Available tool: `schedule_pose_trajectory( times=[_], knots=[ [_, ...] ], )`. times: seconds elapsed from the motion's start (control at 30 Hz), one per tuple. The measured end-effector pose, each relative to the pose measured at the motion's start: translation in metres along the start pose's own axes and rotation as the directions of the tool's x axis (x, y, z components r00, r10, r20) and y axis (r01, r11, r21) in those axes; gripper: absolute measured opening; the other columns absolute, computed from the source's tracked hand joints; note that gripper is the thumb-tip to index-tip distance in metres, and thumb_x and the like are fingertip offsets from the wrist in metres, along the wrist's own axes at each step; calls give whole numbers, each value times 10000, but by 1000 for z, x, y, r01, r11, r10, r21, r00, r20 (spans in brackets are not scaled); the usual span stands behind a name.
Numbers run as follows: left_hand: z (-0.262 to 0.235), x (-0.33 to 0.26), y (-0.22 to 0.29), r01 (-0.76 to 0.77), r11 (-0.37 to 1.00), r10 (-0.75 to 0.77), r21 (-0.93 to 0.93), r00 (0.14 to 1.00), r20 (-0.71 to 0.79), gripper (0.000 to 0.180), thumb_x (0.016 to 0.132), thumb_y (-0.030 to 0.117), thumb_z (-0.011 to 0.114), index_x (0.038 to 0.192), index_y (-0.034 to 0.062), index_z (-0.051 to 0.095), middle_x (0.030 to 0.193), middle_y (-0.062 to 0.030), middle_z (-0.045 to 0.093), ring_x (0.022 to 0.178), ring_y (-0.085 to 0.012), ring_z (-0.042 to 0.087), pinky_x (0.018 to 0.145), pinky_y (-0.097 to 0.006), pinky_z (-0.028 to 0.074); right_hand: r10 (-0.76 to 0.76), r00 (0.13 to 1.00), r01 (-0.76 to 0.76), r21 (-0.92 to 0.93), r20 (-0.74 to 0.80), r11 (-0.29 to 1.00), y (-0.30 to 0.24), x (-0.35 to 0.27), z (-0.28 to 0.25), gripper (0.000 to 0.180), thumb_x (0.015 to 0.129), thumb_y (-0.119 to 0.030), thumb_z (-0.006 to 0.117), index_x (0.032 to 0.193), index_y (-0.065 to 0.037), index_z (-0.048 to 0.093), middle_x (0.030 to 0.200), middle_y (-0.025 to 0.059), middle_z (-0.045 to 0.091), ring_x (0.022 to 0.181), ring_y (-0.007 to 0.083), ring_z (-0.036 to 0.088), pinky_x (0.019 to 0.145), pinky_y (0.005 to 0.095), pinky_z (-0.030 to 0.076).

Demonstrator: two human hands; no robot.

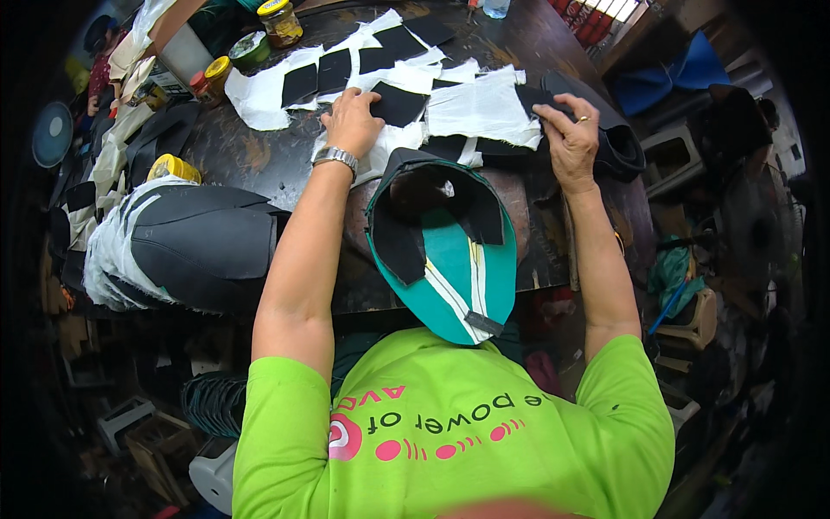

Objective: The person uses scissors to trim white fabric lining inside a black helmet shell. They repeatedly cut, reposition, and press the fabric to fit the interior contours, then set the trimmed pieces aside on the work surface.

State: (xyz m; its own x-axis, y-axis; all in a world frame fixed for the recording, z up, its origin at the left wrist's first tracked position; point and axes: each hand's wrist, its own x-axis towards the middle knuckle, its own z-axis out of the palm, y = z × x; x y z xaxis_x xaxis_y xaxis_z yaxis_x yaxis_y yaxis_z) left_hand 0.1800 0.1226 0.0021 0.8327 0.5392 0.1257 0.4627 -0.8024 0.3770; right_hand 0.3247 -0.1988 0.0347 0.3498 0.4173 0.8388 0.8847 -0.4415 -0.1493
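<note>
Green-and-black piece (pixel 445 246): nearest, reaching past the table's (pixel 229 147) near edge, white strips (pixel 475 272) already on it.
Right hand (pixel 571 143): narrowly curled beside the white cloth (pixel 484 108); I cannot tell whether it grips.
Left hand (pixel 354 125): half spread, fingertips at a black patch (pixel 399 105).
Patch row: laid out on cloth; fixing unclear, ragged edges apparently untrimmed.
Jars (pixel 281 24): beyond.

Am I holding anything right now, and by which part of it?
Your left hand rests among the black and white pieces, no clear hold. Your right hand is at the edge of a black piece; whether it pinches that edge can't be told.
</note>
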Motion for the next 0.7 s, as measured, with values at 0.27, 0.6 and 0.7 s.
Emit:
schedule_pose_trajectory(
  times=[0.27, 0.6, 0.7],
  knots=[
    [-2, 6, 4, -29, 998, 18, 54, 982, 187, 445, 929, 207, 696, 1370, 244, 649, 1506, -51, 528, 1393, -301, 499, 1117, -671, 348, 137, 976, -108, 170, -169, 979, 1, 30, -22, 274, 840, 35, 782, 1064, -116, 826, 929, 2, 528, 826, 117, 539, 728, 237, 449],
    [-33, 15, 39, -204, 668, 169, -716, 978, -120, 572, 1002, 607, 530, 1163, 124, 792, 1345, -190, 670, 1328, -353, 558, 1166, -488, 315, 352, 936, -233, 765, 9, 600, -21, 17, -25, 331, 888, 158, 645, 1086, -54, 807, 1280, 31, 602, 1112, 130, 615, 984, 243, 478],
    [-58, 8, 63, -79, 438, 112, -895, 993, -33, 853, 914, 780, 507, 1325, 59, 702, 1339, -198, 661, 1252, -281, 590, 1179, -400, 304, 262, 962, -209, 819, 74, 534, -39, 24, -33, 309, 873, 165, 650, 1060, -29, 801, 1329, 59, 608, 1145, 141, 623, 1008, 257, 491]
  ],
)
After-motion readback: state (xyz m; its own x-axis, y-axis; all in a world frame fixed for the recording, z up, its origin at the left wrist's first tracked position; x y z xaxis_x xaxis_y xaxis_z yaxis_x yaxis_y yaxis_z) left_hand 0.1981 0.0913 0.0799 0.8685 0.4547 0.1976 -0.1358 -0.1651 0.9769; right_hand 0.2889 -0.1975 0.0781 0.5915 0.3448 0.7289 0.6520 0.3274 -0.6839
